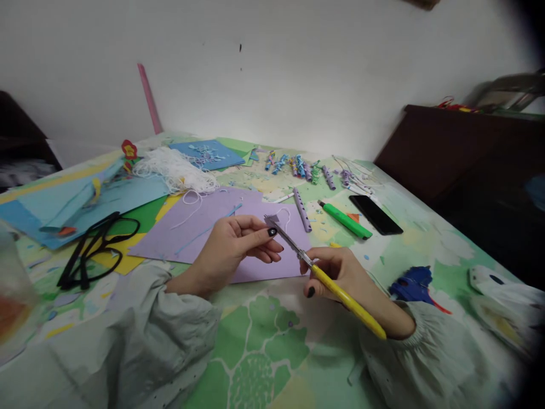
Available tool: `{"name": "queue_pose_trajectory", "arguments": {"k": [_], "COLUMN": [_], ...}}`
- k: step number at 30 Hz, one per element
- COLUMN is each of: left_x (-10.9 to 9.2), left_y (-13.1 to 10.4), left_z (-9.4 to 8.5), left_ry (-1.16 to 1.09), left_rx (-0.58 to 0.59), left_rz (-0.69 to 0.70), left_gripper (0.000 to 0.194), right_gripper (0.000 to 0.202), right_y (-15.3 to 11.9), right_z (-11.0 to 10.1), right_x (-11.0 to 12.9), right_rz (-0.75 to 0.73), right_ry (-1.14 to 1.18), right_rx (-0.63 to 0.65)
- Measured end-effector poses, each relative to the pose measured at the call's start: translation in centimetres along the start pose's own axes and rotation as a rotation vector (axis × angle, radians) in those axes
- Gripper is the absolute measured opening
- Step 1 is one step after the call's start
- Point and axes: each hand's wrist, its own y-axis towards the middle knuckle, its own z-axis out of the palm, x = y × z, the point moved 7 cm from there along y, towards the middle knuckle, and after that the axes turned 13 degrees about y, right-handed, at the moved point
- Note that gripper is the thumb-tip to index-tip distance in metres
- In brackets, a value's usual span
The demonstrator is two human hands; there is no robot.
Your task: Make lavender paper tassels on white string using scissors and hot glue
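Observation:
My left hand (238, 245) is closed in a pinch near the middle. At its fingertips is a small purple paper piece (273, 218), with a thin white string (286, 211) curling just behind. My right hand (338, 267) is closed around yellow-handled scissors (340, 291), seen edge-on. Their metal blades point up and left and reach the paper piece by my left thumb. Beneath both hands lies a large purple sheet (255, 271). A purple paper tube with dark spots (302, 210) rests at the sheet's right edge.
Behind lie a heap of white string (174, 169) and several small decorated paper rolls (300, 166). A green cutter (347, 220), a black phone (375, 214) and a blue glue gun (412, 284) are on the right. Black glasses (100, 250) and blue sheets (140, 193) occupy the left.

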Motion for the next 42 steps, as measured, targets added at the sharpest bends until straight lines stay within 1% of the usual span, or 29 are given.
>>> {"name": "queue_pose_trajectory", "arguments": {"k": [6, 10, 14, 17, 22, 29, 33, 42], "left_x": [-0.3, -0.4, -0.3, -0.1, 0.2, 0.4, 0.4, 0.3], "left_y": [0.2, 0.2, 0.2, 0.1, 0.0, 0.2, 0.3, 0.3], "left_z": [0.2, 0.2, 0.4, 0.6, 0.8, 0.6, 0.3, -0.3], "left_ry": [0.001, -0.002, -0.021, -0.037, -0.051, -0.052, -0.059, 0.006], "left_rx": [0.031, 0.025, 0.034, 0.062, 0.089, 0.062, 0.044, -0.012], "left_rz": [0.037, 0.038, 0.016, -0.007, -0.034, -0.025, -0.018, -0.031], "left_gripper": [0.012, 0.011, 0.010, 0.011, 0.011, 0.008, 0.009, 0.007], "right_gripper": [0.040, 0.039, 0.037, 0.037, 0.036, 0.030, 0.030, 0.030], "right_y": [0.0, 0.0, -0.1, -0.1, -0.1, -0.2, -0.3, -0.3], "right_z": [0.2, -0.1, -0.4, -0.4, -0.5, -0.6, -0.7, -1.0], "right_x": [0.3, 0.0, -0.4, -0.4, -0.3, -0.4, -0.2, 0.3], "right_rz": [-0.014, -0.002, -0.016, -0.037, -0.053, -0.056, -0.070, -0.103], "right_ry": [-0.005, -0.073, -0.163, -0.215, -0.235, -0.239, -0.309, -0.428], "right_rx": [-0.010, -0.034, -0.037, -0.040, -0.035, -0.032, -0.051, -0.067]}}
